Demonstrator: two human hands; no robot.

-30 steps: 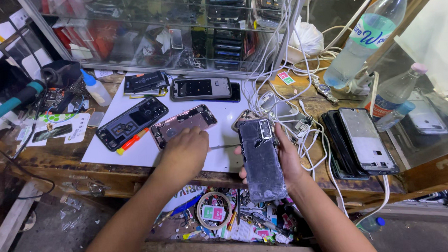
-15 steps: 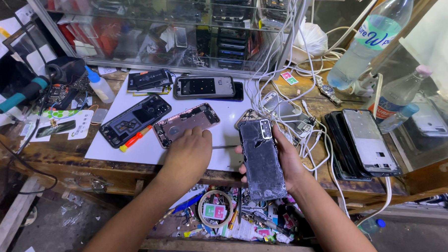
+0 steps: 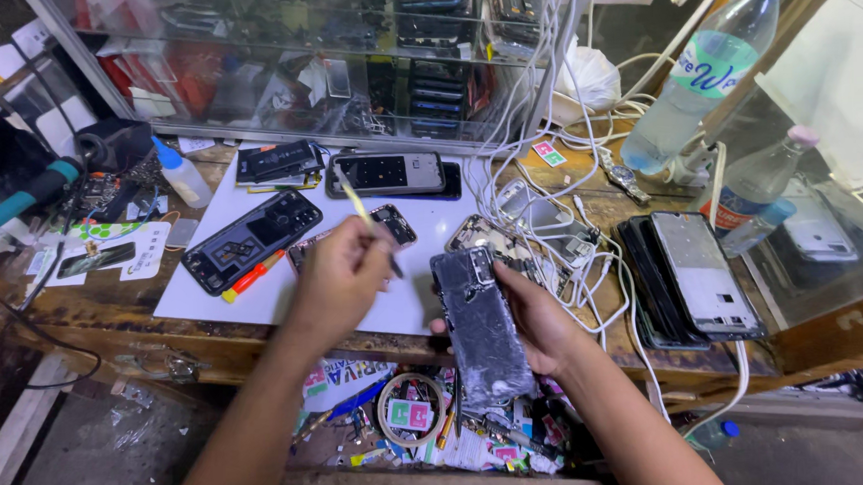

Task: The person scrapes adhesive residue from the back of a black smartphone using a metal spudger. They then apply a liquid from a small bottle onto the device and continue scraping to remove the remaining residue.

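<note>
right hand [image 3: 539,320] holding phone back [image 3: 480,329]; left hand [image 3: 342,274] gripping tweezers [image 3: 369,221]

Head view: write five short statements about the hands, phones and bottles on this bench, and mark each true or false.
1. The right hand holds a dark phone body. True.
2. The left hand is empty. False: it grips a thin pointed tool.
3. A white mat lies under several opened phones. True.
4. Both plastic bottles lie flat. False: the large bottle and the small bottle stand or lean on the right.
5. White cables are tangled behind the phone body. True.
</note>
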